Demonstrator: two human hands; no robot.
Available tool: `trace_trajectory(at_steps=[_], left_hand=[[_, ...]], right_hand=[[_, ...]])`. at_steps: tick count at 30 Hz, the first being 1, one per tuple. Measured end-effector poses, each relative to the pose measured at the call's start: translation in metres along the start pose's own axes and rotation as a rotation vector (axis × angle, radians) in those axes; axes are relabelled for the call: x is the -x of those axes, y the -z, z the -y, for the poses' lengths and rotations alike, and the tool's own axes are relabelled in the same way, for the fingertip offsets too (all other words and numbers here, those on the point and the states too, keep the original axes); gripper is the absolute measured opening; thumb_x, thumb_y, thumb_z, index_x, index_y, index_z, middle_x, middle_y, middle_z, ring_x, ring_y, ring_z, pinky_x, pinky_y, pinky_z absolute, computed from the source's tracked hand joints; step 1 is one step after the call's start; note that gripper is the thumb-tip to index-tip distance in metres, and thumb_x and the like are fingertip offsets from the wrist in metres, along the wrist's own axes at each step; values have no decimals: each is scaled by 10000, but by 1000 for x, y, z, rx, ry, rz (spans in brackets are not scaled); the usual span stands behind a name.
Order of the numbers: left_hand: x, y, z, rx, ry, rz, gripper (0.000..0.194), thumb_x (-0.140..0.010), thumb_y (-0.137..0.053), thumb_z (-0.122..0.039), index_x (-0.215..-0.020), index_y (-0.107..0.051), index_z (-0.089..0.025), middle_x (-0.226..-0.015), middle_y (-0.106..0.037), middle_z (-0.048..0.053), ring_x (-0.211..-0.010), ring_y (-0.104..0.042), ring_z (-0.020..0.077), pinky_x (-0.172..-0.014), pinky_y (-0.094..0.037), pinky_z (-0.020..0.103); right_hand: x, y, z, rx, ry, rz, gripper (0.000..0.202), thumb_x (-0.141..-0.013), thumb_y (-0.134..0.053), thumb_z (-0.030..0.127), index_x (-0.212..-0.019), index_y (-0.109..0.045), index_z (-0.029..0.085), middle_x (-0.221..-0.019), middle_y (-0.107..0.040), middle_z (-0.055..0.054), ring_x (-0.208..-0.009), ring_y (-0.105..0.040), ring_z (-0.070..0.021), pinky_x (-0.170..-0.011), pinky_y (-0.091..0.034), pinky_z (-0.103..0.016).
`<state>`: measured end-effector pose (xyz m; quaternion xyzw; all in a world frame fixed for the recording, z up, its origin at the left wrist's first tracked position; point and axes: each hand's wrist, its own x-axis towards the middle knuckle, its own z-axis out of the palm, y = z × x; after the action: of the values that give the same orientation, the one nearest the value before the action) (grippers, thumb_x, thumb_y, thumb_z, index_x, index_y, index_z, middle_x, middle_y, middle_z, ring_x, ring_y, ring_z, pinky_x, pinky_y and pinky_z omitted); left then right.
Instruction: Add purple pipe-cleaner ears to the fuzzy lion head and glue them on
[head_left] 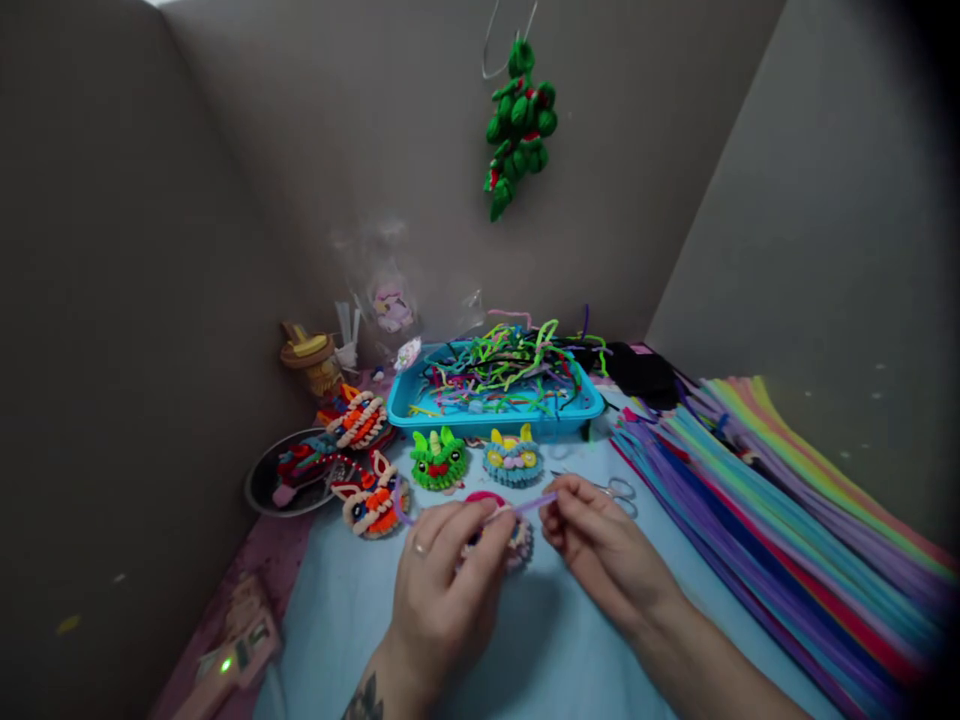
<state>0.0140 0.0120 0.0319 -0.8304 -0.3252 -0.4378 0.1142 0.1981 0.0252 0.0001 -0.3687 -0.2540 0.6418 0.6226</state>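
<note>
L hand & R hand nearest, above blue cloth; fingers of both pinch a purple stem, spanning btwn them. Pinkish figure partly hid behind L fingers, can't tell if held. Then scissors past R hand, green face & blue face side by side, blue tray w/ heaped stems, green bundle hung at wall.

left hand: thin pale metallic ring on one finger. dark grey tattoo, petal- or leaf-shaped, on left forearm near wrist, partly cut off by frame edge. right hand bare, right forearm bare down to lower edge.
</note>
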Motion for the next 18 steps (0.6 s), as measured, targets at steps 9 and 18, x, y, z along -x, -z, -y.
trace_trajectory(at_steps=[9,18], left_hand=[[2,-13,-10,287,108,168,262,-850,-566,-127,-1104,-599,-181,-924,-724,102,-812,-657,199,-735,-548,334],[8,-16,-7,330,186,188,267,-855,-561,-119,-1112,-608,-179,-989,-723,98,-874,-668,190,-770,-547,306]], right_hand=[[2,5,7,-180,53,36,284,-616,-856,323,-776,-639,233,-638,-648,32,-553,-588,-99,-522,-486,-216],[-3,12,11,-354,44,39,230,-632,-845,311,-776,-673,264,-584,-588,59,-505,-517,-87,-479,-448,-224]])
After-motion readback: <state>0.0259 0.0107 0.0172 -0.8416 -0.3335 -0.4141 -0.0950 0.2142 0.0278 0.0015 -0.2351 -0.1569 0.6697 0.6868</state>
